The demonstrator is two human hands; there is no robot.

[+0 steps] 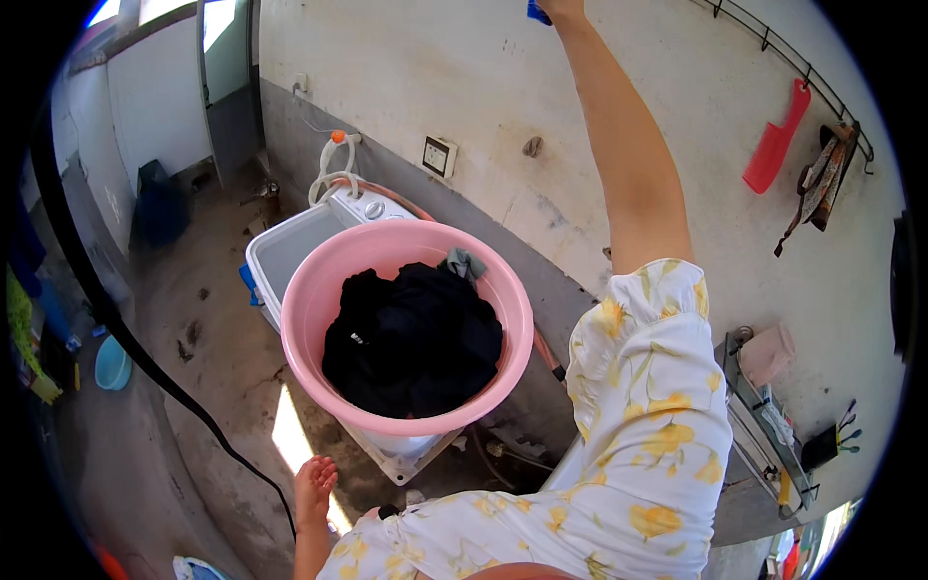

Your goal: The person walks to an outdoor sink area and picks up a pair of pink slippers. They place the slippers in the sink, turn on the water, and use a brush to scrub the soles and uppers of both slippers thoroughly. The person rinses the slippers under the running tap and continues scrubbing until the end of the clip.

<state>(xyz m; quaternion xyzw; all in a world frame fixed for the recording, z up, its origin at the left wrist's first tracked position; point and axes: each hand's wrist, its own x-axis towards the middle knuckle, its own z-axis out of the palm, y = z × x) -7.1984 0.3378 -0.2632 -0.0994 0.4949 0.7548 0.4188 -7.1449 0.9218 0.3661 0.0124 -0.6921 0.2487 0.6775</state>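
Note:
A pink plastic basin (301,362) rests on a twin-tub washing machine (262,250). It holds a heap of black clothing (413,333) and a grey-green cloth (465,264) by its far right rim. My right arm reaches up along the wall, and my right hand (564,6), cut off by the top edge, grips a blue object (538,12) that is only partly in view. My left hand (316,480) hangs low, below and left of the basin, empty, its fingers loosely bent. The machine's control knob (374,210) shows behind the basin.
A wall socket (438,156) sits behind the machine, near pale hoses (335,163). On the right wall are a pink comb (777,138) on a wire rack and a shelf (765,417) with toiletries. A black cable (145,362) crosses the left side; a light-blue basin (114,364) stands beyond.

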